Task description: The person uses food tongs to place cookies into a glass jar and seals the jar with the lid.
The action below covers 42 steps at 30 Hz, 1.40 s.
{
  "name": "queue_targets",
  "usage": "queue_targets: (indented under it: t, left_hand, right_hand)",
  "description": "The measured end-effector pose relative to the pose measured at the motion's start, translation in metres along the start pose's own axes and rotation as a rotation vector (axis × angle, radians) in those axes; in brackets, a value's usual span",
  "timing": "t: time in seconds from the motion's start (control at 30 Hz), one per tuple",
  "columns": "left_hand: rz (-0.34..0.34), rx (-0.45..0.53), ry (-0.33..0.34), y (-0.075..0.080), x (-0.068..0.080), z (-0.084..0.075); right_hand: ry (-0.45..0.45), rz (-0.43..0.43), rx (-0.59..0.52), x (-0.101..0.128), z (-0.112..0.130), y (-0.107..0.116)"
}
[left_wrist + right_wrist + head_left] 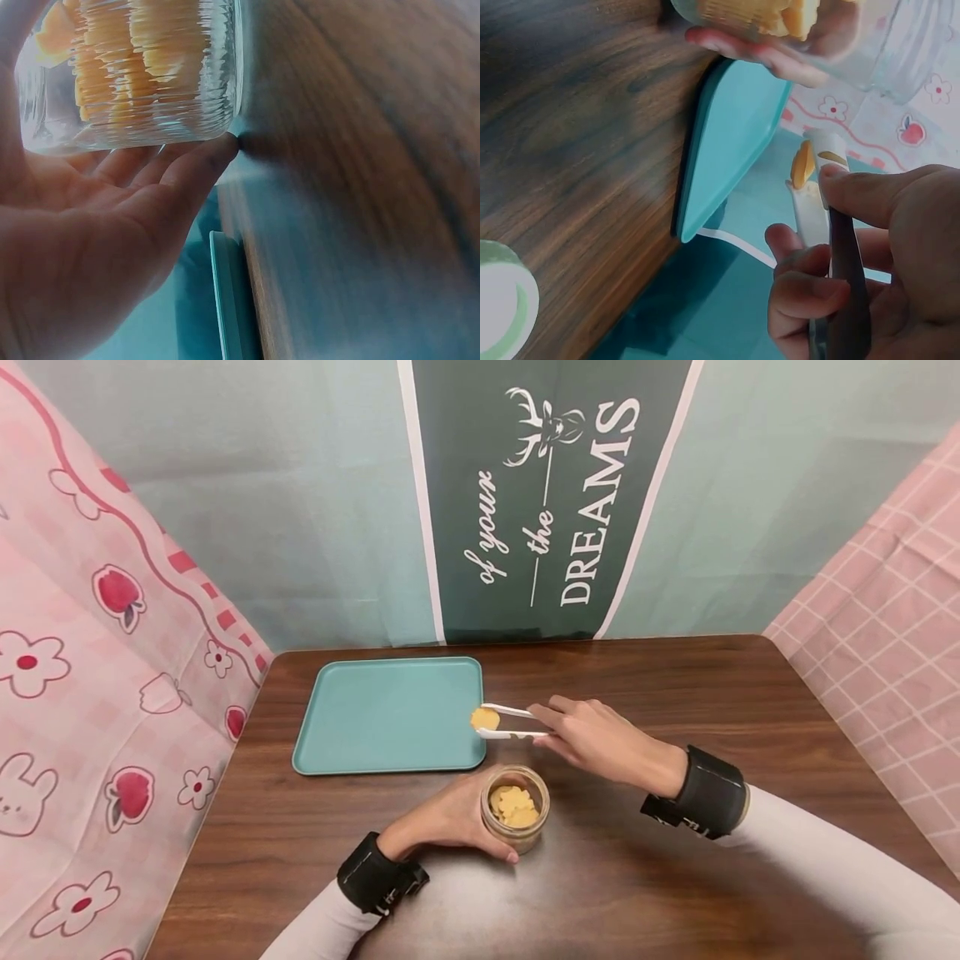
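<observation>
Head view: a person sits at a dark wooden table (675, 693) with a teal tray (375, 718) at the far left.
Left hand: the left hand (442, 818) wraps around the ribbed glass jar (515, 808), steadying it on the table just in front of the tray.
Right hand: the right hand (600, 739) squeezes white tongs (510, 723), which pinch one yellow chip (484, 718).
Chip position: it hangs over the tray's right edge, beyond the jar.
Step in hand: carrying a chip from jar to tray, judging by the pose.
Next move: likely needs the tongs further over the tray, lowered, then the squeeze eased.
</observation>
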State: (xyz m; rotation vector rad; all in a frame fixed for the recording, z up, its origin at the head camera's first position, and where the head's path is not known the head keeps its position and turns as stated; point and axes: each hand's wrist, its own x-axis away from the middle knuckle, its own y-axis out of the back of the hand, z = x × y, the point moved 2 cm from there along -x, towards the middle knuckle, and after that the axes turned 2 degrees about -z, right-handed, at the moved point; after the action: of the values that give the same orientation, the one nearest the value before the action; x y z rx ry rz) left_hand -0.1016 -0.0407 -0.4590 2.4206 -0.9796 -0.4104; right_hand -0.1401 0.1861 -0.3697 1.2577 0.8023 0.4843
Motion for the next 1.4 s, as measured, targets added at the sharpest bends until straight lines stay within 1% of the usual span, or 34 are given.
queue_targets:
  t: [0.2, 0.4, 0.67, 0.73, 1.0, 1.27, 1.4]
  left_hand:
    - [-0.001, 0.011, -0.011, 0.001, 0.000, 0.000]
    - [0.000, 0.008, -0.004, 0.001, -0.002, 0.000]
    - [0.001, 0.048, -0.025, 0.000, -0.002, 0.001]
    - [0.002, 0.049, -0.015, 0.001, -0.002, 0.001]
    - [0.025, 0.118, 0.015, 0.000, -0.001, 0.002]
    - [0.012, 0.061, 0.058, 0.000, 0.000, 0.002]
    - [0.011, 0.065, 0.052, 0.000, -0.001, 0.001]
  right_hand:
    - [0.014, -0.036, -0.008, 0.009, 0.002, 0.012]
    - [0.006, -0.041, -0.008, 0.018, 0.004, 0.024]
    - [0.062, -0.098, 0.030, 0.034, 0.011, 0.040]
    - [0.074, -0.116, 0.033, 0.038, 0.014, 0.044]
    - [0.095, -0.150, 0.024, 0.051, 0.025, 0.054]
    - [0.122, -0.136, 0.015, 0.059, 0.033, 0.057]
    - [0.127, -0.129, 0.017, 0.063, 0.036, 0.058]
